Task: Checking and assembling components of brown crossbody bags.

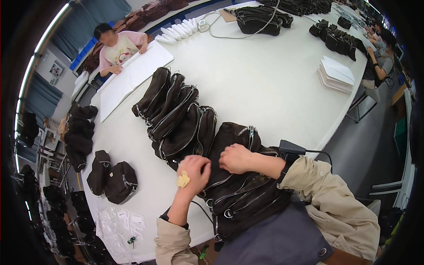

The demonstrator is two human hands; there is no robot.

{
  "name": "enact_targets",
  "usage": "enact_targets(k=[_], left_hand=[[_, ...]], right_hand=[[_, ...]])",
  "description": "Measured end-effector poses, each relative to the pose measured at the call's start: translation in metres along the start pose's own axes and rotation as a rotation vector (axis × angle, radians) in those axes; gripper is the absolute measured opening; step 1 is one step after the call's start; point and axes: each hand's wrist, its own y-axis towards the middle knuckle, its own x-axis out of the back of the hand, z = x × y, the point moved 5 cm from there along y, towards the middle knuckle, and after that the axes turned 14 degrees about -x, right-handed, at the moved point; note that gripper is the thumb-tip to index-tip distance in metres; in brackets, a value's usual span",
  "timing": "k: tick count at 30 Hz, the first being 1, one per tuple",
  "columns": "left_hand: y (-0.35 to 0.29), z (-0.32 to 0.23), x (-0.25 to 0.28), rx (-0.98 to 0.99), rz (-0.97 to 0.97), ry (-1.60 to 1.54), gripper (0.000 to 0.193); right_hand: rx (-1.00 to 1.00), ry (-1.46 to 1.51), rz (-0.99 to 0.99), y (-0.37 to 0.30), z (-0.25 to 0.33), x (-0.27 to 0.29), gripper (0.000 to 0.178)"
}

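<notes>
Before me lies a dark brown zippered bag [229, 132] with silver zips and metal rings. My right hand [236, 158] is over it, fingers curled together, their tips down at its fabric. My left hand [194, 172] is beside the bag's left edge, fingers bent and closed toward the thumb; a piece of yellow tape [183, 179] sticks to its back. What either hand pinches, if anything, is hidden. Nearer my body, under my right forearm, more dark bags [251, 198] lie with their zips up. A row of similar bags [176, 110] leans together just beyond my left hand.
Two small dark pouches [117, 181] and clear plastic bags [115, 227] lie on the white table [265, 79] at left. A dark device with a cable [292, 147] is by my right wrist. White sheets [335, 75] are stacked at right. A co-worker [121, 48] handles white board across the table.
</notes>
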Motion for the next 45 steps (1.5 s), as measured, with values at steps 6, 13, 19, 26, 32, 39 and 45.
enact_targets(k=[6, 13, 19, 26, 32, 39, 45], left_hand=[[0.0, 0.04, -0.026, 0.176, -0.047, 0.721, 0.063], [-0.015, 0.08, 0.059, 0.276, -0.58, -0.641, 0.023], [-0.02, 0.075, 0.06, 0.301, -0.532, -0.584, 0.044], [-0.024, 0.093, 0.059, 0.408, -0.509, -0.284, 0.041], [-0.02, 0.099, 0.06, 0.408, -0.479, -0.321, 0.036], [-0.022, 0.105, 0.055, 0.407, -0.485, -0.356, 0.035], [-0.022, 0.101, 0.056, 0.405, -0.482, -0.381, 0.033]], right_hand=[[0.027, 0.1, -0.065, 0.001, -0.008, -0.016, 0.024], [0.003, 0.125, -0.049, -0.003, -0.011, -0.013, 0.023], [-0.036, 0.708, -0.371, 0.031, 0.0, 0.049, 0.025], [-0.08, 0.701, -0.292, 0.065, 0.004, 0.028, 0.024], [-0.062, 0.434, -0.514, 0.065, 0.007, 0.014, 0.035], [0.043, 0.409, -0.618, 0.067, 0.01, 0.008, 0.019], [-0.021, 0.46, -0.522, 0.072, 0.004, 0.0, 0.017]])
